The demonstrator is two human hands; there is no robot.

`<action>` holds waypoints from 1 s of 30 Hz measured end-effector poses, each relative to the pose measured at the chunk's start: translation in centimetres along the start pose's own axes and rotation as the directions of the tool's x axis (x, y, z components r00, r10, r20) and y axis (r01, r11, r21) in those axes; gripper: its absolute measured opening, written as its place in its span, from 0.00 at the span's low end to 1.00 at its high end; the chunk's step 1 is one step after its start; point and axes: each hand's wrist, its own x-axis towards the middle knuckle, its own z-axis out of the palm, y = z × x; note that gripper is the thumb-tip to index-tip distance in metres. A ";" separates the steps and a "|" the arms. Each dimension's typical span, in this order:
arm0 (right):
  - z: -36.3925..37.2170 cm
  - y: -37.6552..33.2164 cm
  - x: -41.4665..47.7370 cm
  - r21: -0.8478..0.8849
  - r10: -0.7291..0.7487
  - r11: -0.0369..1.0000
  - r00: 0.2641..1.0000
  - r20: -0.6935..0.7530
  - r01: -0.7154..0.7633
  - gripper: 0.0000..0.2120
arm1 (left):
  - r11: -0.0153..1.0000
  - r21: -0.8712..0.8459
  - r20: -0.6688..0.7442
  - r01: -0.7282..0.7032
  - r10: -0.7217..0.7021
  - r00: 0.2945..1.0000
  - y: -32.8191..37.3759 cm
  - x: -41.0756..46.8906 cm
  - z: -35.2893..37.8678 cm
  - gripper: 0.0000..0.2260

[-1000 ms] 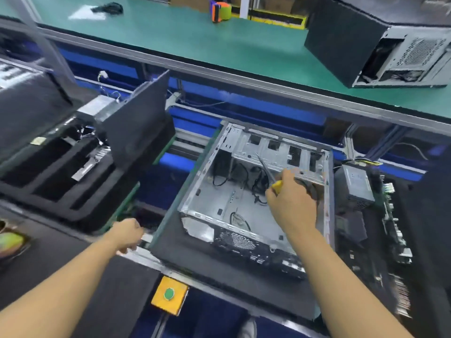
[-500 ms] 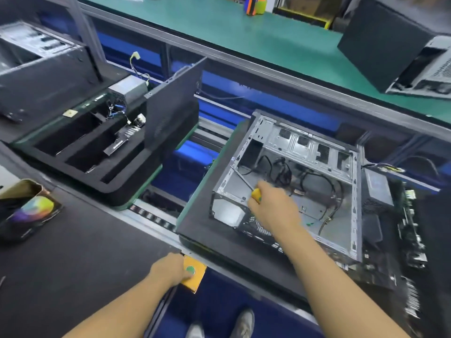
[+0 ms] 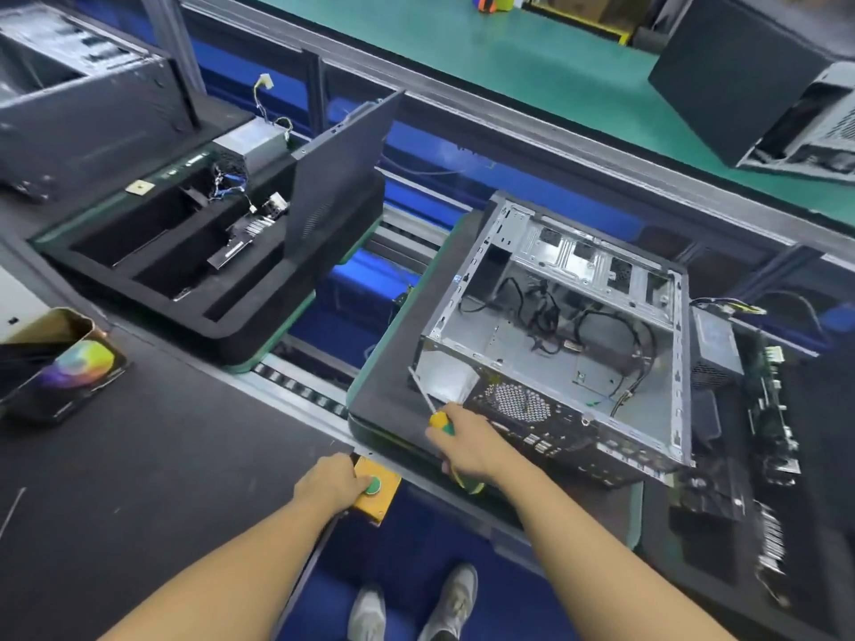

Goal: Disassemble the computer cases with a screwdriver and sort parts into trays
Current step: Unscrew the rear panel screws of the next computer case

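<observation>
An opened silver computer case (image 3: 569, 335) with loose black cables inside lies on a black pallet (image 3: 393, 358) on the conveyor. My right hand (image 3: 472, 444) grips a yellow-and-green screwdriver (image 3: 435, 411) just in front of the case's near left corner, its tip pointing up and left. My left hand (image 3: 331, 483) rests on a yellow button box (image 3: 381, 495), with the fingers at its green button (image 3: 372, 485). A black foam tray (image 3: 185, 289) at left holds a power supply (image 3: 252, 143), small parts and an upright black side panel (image 3: 337, 171).
A power supply (image 3: 715, 349) and circuit boards (image 3: 772, 409) lie right of the case. Another case (image 3: 78, 99) sits at far left and one (image 3: 758, 81) on the green bench behind. A phone (image 3: 69, 372) lies on the dark mat (image 3: 152, 478) at left. My shoes (image 3: 412, 608) show below.
My right hand drew the screwdriver out of the case toward its near corner. My left hand moved right from the mat's edge onto the yellow button box.
</observation>
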 end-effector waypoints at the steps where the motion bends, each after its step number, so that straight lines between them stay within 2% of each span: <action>1: 0.6 0.7 0.1 0.019 0.010 1.000 1.000 -0.004 -0.010 0.06 | 1.000 -0.013 -0.015 0.012 -0.012 1.000 0.0 -0.2 0.1 0.19; 4: 2.4 2.6 -0.1 -0.002 0.033 0.999 0.999 -0.022 -0.033 0.03 | 0.997 -0.056 -0.056 0.049 -0.052 0.997 0.3 -0.7 0.4 0.19; 8: 4.5 4.5 -0.8 0.066 0.096 0.994 0.994 -0.055 -0.093 0.05 | 0.989 -0.115 -0.074 0.087 -0.096 0.993 0.4 -0.7 0.8 0.24; 15: 6.5 6.6 -2.0 0.132 0.146 0.981 0.989 -0.009 -0.144 0.04 | 0.978 -0.157 -0.086 0.137 -0.152 0.985 0.8 0.0 1.4 0.24; 22: 6.5 8.3 -3.1 0.090 0.144 0.985 0.989 0.029 -0.146 0.04 | 0.993 -0.107 -0.050 0.055 -0.060 0.997 -0.1 -0.4 0.6 0.28; 25: 6.0 9.2 -3.8 0.086 0.121 0.988 0.991 0.060 -0.126 0.03 | 0.997 -0.076 -0.062 0.025 -0.030 0.998 -1.0 -0.9 -0.1 0.23; 27: 5.6 9.8 -4.3 0.083 0.113 0.989 0.990 0.088 -0.120 0.02 | 0.999 0.034 0.005 -0.022 0.021 1.000 -1.4 -1.4 -0.3 0.17; 30: 4.6 10.5 -5.2 0.109 0.114 0.986 0.989 0.094 -0.124 0.04 | 0.988 0.145 0.215 -0.048 0.016 0.977 -1.2 -2.8 -0.4 0.10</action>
